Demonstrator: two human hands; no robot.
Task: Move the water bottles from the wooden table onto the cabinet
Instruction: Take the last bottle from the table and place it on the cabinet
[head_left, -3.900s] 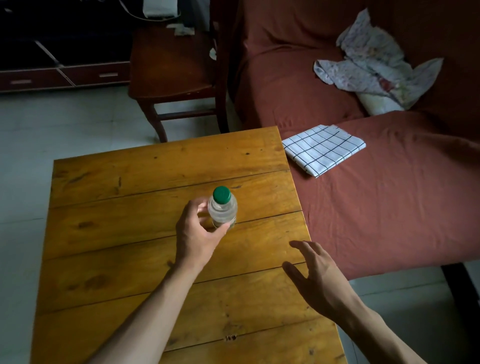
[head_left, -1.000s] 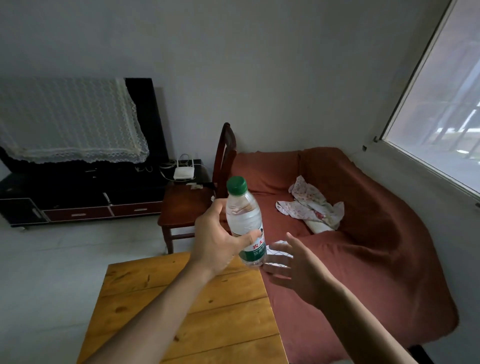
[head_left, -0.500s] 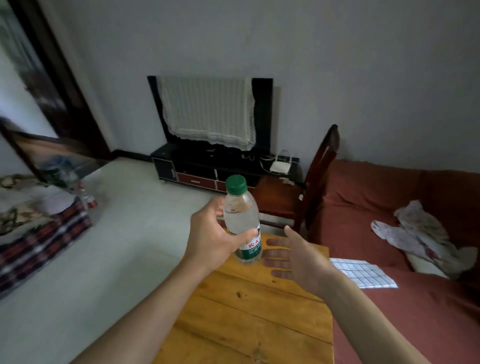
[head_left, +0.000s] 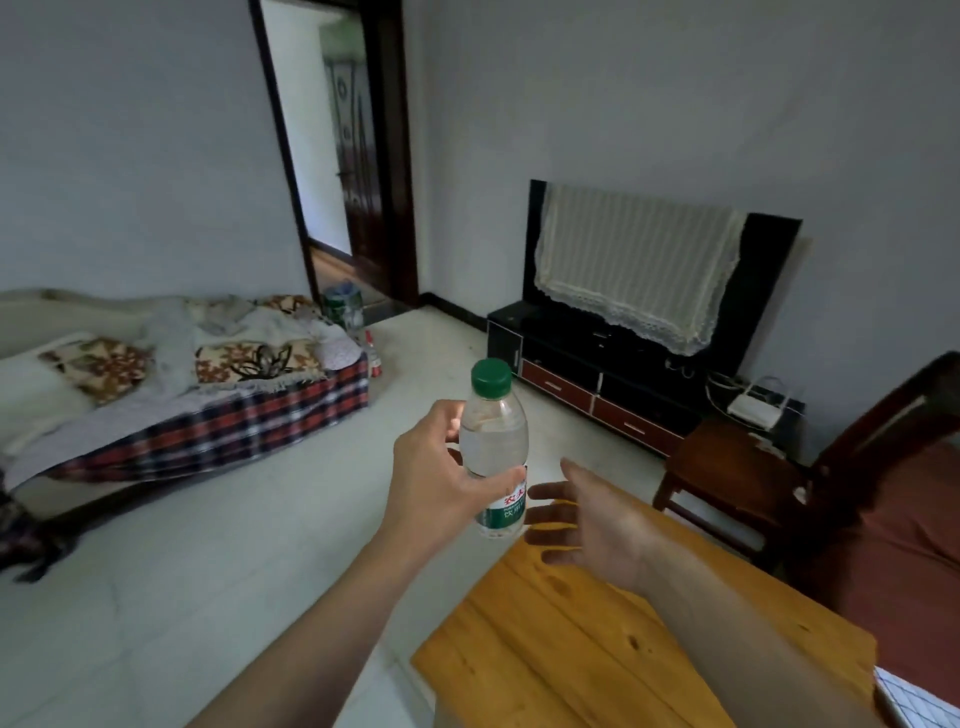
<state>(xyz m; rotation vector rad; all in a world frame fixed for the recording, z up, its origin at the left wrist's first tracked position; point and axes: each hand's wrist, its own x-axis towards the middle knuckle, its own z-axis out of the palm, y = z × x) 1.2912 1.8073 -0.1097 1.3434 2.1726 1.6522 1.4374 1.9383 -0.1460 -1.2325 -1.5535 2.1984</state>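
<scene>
A clear water bottle (head_left: 494, 441) with a green cap and green label stands upright in the air, gripped around its middle by my left hand (head_left: 436, 478). My right hand (head_left: 587, 519) hovers just right of the bottle's base, fingers spread, holding nothing. Both hands are above the near corner of the wooden table (head_left: 571, 654), which fills the lower right. The low black cabinet (head_left: 587, 369) with red drawer fronts stands against the far wall, beyond the bottle.
A screen draped in lace cloth (head_left: 634, 265) sits on the cabinet, with a white router (head_left: 756, 408) at its right end. A dark wooden chair (head_left: 737, 467) stands right of it. A bed with blankets (head_left: 171, 384) lies left, an open doorway (head_left: 337, 156) beyond. Pale floor stretches between.
The view has swung left, bringing the bed and doorway into sight and pushing the sofa out. My left hand still holds the bottle up; my right hand stays beside it.
</scene>
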